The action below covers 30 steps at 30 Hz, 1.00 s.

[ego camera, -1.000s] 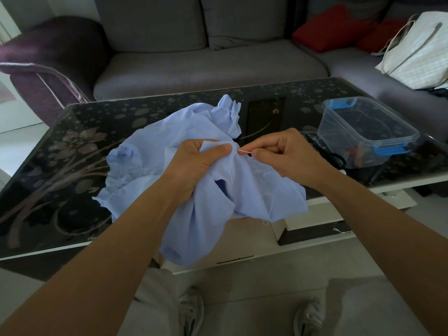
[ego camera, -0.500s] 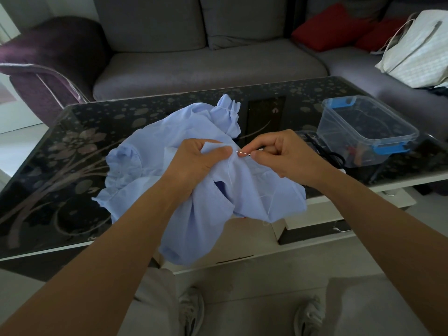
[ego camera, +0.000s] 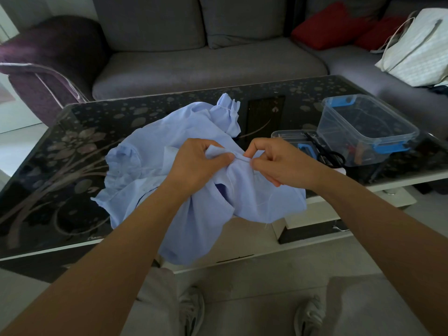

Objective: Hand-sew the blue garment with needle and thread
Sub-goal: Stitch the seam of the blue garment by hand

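I am pinching a raised fold of the blue garment in my left grip, with my thumb lying on top. My right grip is pinching the same fold just beside it, so the fingertips of both are nearly touching. The garment is lying bunched at the near edge of the surface, and part of it is hanging over that edge. A clear box with blue clips is sitting by the right edge, with black scissors just beside it.

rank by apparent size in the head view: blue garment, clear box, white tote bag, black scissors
1. blue garment
2. clear box and white tote bag, about alike; bag is cropped, farther
3. black scissors
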{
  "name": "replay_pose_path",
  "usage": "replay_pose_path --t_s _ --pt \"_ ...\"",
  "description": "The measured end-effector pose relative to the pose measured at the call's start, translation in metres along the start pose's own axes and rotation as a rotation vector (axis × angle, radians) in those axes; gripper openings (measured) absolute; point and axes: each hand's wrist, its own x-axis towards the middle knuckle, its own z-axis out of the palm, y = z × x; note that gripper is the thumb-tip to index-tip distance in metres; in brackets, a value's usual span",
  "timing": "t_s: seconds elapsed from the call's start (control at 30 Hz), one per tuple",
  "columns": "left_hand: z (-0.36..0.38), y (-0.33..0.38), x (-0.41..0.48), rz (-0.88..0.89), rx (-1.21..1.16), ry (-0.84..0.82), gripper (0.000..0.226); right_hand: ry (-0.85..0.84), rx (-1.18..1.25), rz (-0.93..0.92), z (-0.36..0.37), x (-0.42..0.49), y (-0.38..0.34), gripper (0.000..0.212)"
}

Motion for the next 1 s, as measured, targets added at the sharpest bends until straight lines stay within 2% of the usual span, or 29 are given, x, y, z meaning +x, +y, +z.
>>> replay_pose_path --t_s 0.27,0.43,0.57,0.83,1.0 --pt "0.003 0.003 -0.001 -0.035 -0.042 0.008 0.047 0.040 0.005 0.001 0.005 0.001 -0.001 0.009" --pt "-0.003 0.003 -0.002 -0.014 -0.143 0.086 0.021 0.074 0.061 -0.027 -0.001 0.001 -0.001 0.014" --pt "-0.004 0.003 -0.003 -0.051 -0.228 0.033 0.025 0.033 0.112 -0.027 -0.005 -0.001 0.002 0.014" --pt "-0.009 0.005 0.000 -0.155 -0.473 -0.118 0.013 -0.035 0.293 -0.068 -0.006 -0.001 0.009 0.016" --pt "-0.010 0.004 0.001 -0.132 -0.537 -0.169 0.030 -0.045 0.333 -0.083 -0.006 0.000 0.012 0.015"
